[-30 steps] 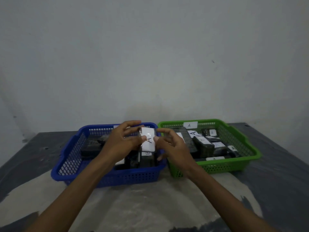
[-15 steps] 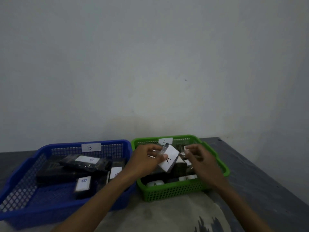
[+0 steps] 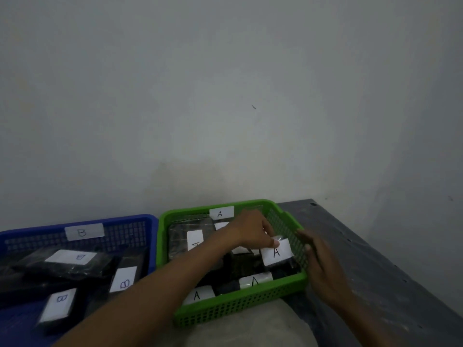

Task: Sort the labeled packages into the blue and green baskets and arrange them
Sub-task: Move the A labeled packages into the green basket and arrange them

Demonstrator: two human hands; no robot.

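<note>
Fingers of the left hand [image 3: 253, 230] pinch the top edge of a black package [image 3: 276, 255] bearing a white "A" label, held inside the green basket [image 3: 285, 216] at its 3 o'clock side. At 3 o'clock outside that wall, the right hand [image 3: 323, 265] rests with straight fingers against it. At 9 o'clock stands the blue basket [image 3: 22, 234], holding "B" packages [image 3: 71, 262].

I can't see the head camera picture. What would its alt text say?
A person's left hand pinches an A package over the green basket, the right hand at its right wall. Beside it, a blue basket holds B packages.
</note>
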